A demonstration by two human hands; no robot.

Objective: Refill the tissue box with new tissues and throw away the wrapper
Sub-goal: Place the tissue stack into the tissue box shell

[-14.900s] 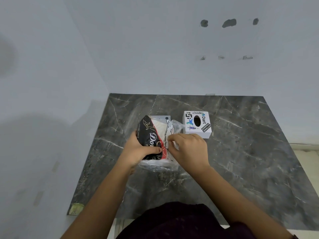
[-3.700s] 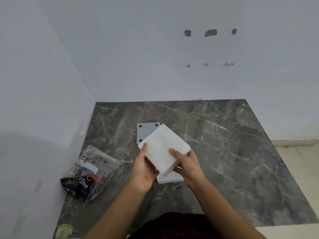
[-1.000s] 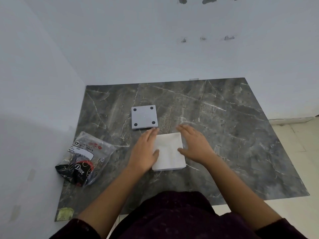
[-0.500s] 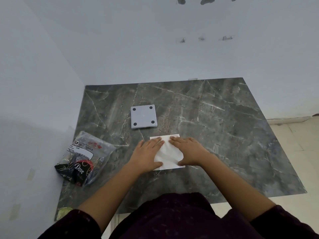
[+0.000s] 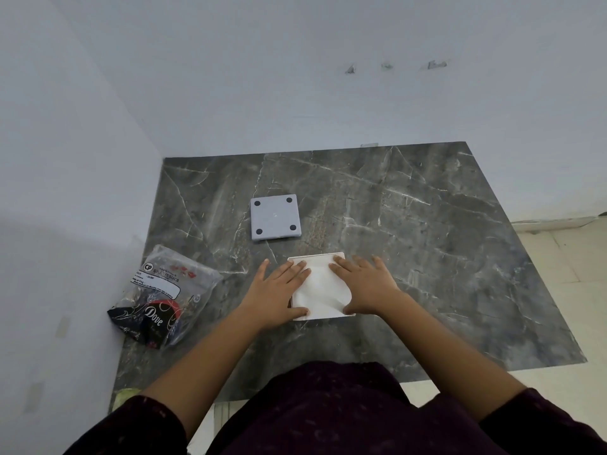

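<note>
A white stack of tissues (image 5: 321, 288) sits inside the upturned white tissue box, of which only the thin rim (image 5: 315, 256) shows. My left hand (image 5: 279, 292) lies flat on the stack's left side and my right hand (image 5: 368, 287) lies flat on its right side, fingers stretched forward and holding nothing. The box's grey bottom plate (image 5: 275, 217), with black feet at its corners, lies apart on the table just beyond the box. The crumpled clear and black tissue wrapper (image 5: 164, 298) lies at the table's left edge.
The dark marble table (image 5: 427, 244) fits into a corner, with white walls behind it and on the left. Pale floor tiles (image 5: 558, 257) show past its right edge. A small yellowish sticker (image 5: 123, 395) sits at the near left corner.
Both hands came in from the sides of the stack onto its top. Over the last half second they stay flat on it, slightly further apart.
</note>
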